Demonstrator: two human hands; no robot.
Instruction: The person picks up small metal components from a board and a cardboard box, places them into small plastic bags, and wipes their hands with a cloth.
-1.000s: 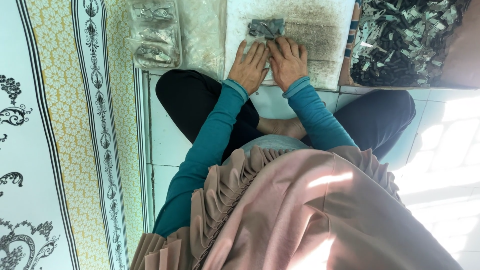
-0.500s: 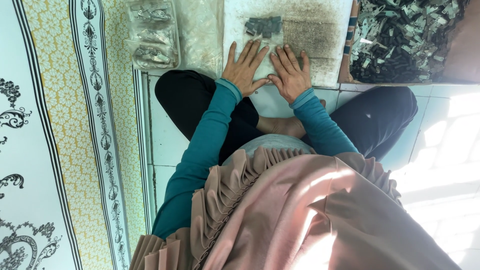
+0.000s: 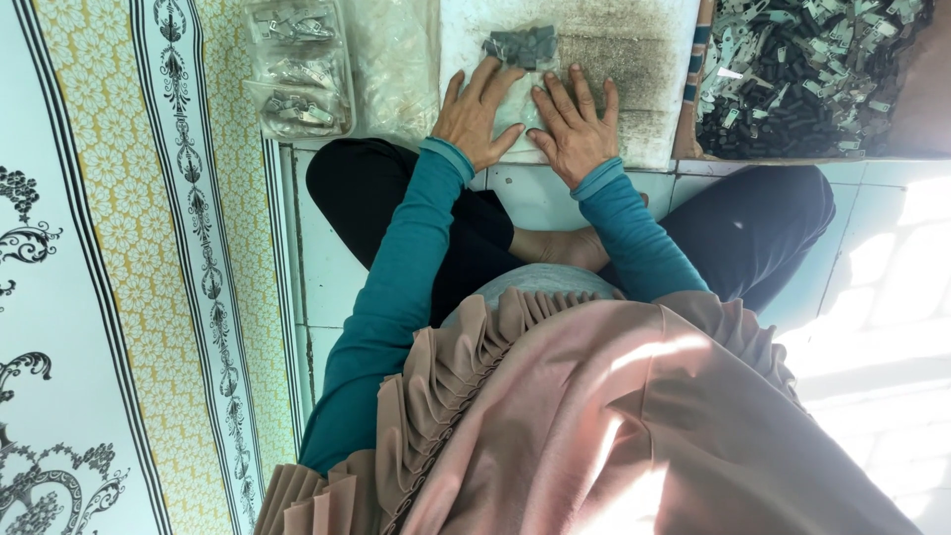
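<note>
Two hands lie flat on a white board smudged with grey dust (image 3: 634, 59), which sits on the pale tiled floor (image 3: 892, 258). The left hand (image 3: 478, 114) and the right hand (image 3: 575, 127) are side by side, nearly touching at the thumbs, with fingers spread wide and holding nothing. Just past the fingertips sits a small pile of dark grey flat pieces (image 3: 522, 47), near the far edge of the board. The left hand's fingertips almost reach this pile, while the right hand's fingers stop just short of it. There is bare board to the right of the hands, up to the board's right edge. Right beside that edge stands a box full of black and silver small metal parts (image 3: 807, 74). To the left of the board lie clear plastic bags with metal bits inside (image 3: 297, 69), close to the left hand. The near edge of the board is just below the wrists, by the person's crossed legs in black trousers (image 3: 376, 188). Teal sleeves (image 3: 396, 297) cover both arms.
</note>
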